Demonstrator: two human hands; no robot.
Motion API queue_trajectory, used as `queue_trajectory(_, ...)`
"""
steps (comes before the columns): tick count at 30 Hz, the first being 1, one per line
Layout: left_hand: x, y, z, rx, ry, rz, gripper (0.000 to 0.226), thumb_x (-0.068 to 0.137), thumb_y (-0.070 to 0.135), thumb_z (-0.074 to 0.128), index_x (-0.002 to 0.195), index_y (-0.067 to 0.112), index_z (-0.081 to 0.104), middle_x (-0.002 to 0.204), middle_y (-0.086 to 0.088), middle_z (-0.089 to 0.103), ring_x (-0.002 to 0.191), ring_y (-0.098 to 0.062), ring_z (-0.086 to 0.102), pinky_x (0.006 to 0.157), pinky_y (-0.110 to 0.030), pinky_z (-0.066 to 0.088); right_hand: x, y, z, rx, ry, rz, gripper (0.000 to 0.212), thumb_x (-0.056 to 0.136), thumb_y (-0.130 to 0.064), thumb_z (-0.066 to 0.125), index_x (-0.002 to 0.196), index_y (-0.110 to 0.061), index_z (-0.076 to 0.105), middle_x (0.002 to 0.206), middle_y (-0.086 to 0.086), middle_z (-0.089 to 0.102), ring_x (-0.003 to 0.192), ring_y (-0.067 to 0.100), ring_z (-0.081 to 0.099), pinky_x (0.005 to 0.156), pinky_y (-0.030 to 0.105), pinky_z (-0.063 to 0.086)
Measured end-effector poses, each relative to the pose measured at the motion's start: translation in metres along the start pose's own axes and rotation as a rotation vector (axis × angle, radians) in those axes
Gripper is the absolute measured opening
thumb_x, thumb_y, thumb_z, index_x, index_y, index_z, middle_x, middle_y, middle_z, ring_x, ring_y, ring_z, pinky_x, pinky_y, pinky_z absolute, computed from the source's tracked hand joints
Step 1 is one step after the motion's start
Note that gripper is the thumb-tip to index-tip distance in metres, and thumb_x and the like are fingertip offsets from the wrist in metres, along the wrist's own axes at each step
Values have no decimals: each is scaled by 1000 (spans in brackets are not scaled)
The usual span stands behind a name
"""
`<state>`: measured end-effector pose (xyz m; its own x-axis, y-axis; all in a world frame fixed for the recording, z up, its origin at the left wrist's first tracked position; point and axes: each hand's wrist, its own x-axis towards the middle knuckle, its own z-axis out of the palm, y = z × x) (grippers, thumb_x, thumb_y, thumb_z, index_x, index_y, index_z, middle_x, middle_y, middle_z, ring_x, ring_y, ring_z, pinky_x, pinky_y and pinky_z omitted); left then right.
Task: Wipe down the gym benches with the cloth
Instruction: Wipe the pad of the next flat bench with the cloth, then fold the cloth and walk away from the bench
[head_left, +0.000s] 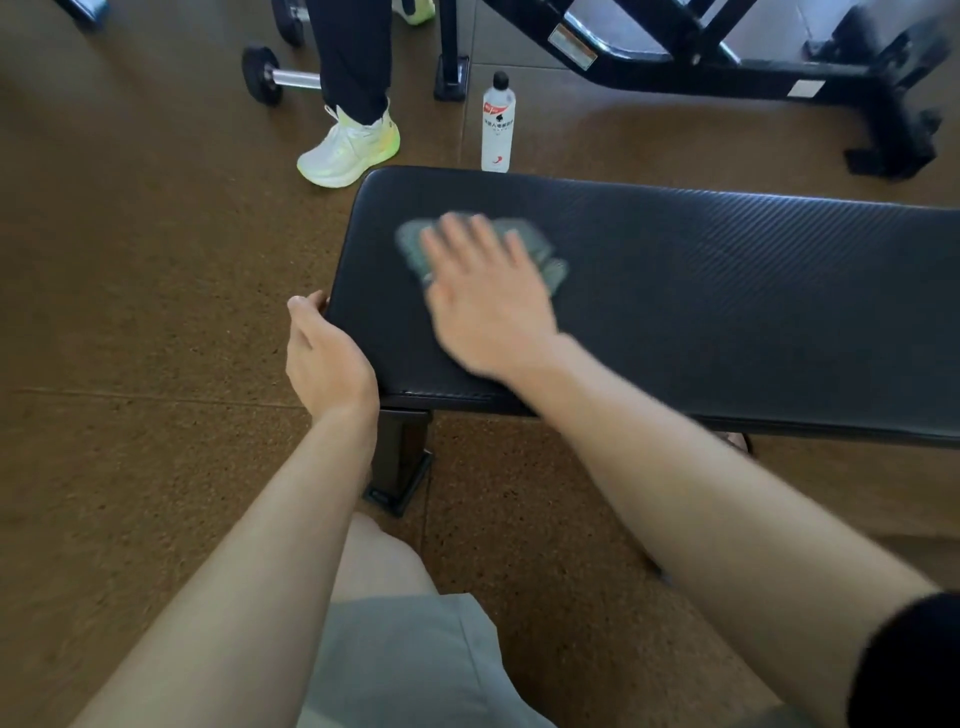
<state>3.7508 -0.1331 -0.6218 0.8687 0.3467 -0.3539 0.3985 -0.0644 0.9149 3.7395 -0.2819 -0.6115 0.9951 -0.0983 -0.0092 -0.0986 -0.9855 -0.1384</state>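
A black padded gym bench (701, 291) runs from the middle of the view to the right edge. A grey-green cloth (540, 249) lies on its left part. My right hand (483, 296) presses flat on the cloth with fingers spread, and is blurred with motion. My left hand (324, 353) grips the bench's left end, thumb on the pad's edge and fingers curled under it.
A white bottle (497, 124) with a black cap stands on the brown floor just behind the bench. Another person's leg and pale green shoe (348, 148) stand at the back left, next to a dumbbell (270, 75). A black machine frame (727, 57) fills the back right.
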Motion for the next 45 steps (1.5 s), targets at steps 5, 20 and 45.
queue_trajectory(5,1,2,-4,0,-11,-12,65,96,64,24,137,32,64,132,6,67,119,-15,64,109,-40,49,-70,-19,2,78,-49,-306,59,107,-45,25,163,-26,19,170,-1,15,158,21,7,128,46,6)
queue_trajectory(20,-11,30,-12,624,-125,285,62,110,47,26,163,16,26,167,-11,33,155,-30,26,128,-50,14,-94,26,-41,535,-238,-277,58,95,-9,54,150,-26,45,154,1,47,140,16,44,118,35,36)
queue_trajectory(45,-137,248,121,1158,-914,526,11,102,32,61,104,22,65,96,3,66,86,-14,62,66,-30,49,-48,175,-244,1020,-197,446,17,82,-13,62,92,-24,70,95,0,75,93,23,71,89,50,58)
